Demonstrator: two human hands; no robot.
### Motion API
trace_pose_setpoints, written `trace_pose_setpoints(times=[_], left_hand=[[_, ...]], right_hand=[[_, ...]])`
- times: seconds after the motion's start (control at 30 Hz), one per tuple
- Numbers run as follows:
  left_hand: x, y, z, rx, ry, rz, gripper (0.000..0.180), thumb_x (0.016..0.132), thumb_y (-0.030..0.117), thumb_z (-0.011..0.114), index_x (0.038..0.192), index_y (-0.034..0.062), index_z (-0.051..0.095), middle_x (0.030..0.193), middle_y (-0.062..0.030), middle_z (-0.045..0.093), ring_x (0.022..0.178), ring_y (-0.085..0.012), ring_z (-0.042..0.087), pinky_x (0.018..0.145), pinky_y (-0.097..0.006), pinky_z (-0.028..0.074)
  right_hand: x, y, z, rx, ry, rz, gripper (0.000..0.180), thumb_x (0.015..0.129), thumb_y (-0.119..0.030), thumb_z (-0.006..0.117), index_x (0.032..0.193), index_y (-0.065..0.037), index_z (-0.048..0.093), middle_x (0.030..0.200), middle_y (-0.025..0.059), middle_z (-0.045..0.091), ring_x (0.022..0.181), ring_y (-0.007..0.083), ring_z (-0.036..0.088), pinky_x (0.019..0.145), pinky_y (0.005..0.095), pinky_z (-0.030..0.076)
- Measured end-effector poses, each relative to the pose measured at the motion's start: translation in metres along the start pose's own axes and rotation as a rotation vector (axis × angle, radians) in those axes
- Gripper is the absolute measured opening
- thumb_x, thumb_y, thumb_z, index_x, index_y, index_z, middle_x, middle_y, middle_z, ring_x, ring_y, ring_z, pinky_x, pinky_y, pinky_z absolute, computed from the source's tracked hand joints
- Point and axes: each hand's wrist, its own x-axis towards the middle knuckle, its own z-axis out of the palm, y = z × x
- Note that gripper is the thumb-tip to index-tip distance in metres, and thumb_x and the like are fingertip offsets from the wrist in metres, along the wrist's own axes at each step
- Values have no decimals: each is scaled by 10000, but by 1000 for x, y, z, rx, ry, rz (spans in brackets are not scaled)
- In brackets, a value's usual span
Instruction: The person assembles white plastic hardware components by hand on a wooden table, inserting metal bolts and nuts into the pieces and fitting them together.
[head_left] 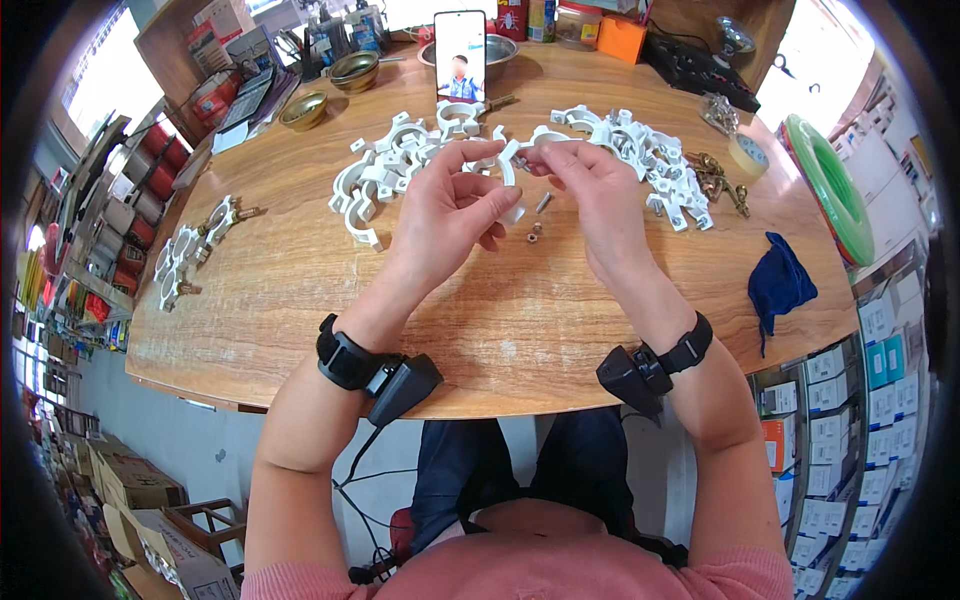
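Above the middle of the table, my left hand [440, 215] grips a curved white plastic pipe clamp half [508, 165] between thumb and fingers. The fingertips of my right hand [605, 205] are pinched together at the upper end of that piece; whatever small part they hold is hidden. Just below the hands lie a short metal screw [544, 203] and a couple of small nuts [534, 235]. Behind my left hand is a heap of white clamp halves [378, 168]. Another white heap [655, 155] spreads beyond my right hand.
Clamps with brass bolts [190, 245] lie at the left. Brass bolts [712, 180], a tape roll [748, 155] and a dark blue pouch [780, 285] are on the right. A phone [460, 55] stands at the back, near metal bowls [304, 110]. A green coil [828, 190] leans by the right edge.
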Motion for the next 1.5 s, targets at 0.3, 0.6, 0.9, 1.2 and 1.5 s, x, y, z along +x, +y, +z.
trace_pose_setpoints(times=[0.3,0.6,0.9,1.2,1.5], left_hand=[[1,-4,-1,-4,12,-17,379,800,76,587,1135,-1,429,700,-67,588,550,-89,552,447,-203,453],[-1,-8,-1,-55,20,-27,364,799,70,588,1120,3,430,700,-56,581,552,-83,552,448,-203,454],[1,-2,-5,-24,30,-16,369,795,68,585,1124,5,429,709,-60,583,557,-86,553,451,-209,461],[2,-4,-1,-17,32,22,375,788,83,593,1116,4,429,680,-60,598,557,-85,557,453,-215,466],[0,-5,-4,10,11,-18,352,815,85,568,1134,49,424,723,-31,578,587,-76,551,485,-198,459]], right_hand=[[0,-3,0,123,77,-65,236,861,-170,478,929,28,587,856,88,628,822,135,568,758,249,413],[1,0,2,157,108,-75,231,856,-155,486,904,49,581,825,94,631,807,124,555,726,238,418],[-1,-1,1,199,85,-29,242,872,-171,468,969,25,572,832,84,631,798,118,552,721,227,398],[-2,4,4,186,-34,297,258,853,-281,511,944,-56,598,909,19,615,830,101,545,738,253,360],[0,13,3,270,-76,285,249,844,-264,535,960,-48,579,923,37,606,823,112,545,703,257,389]])
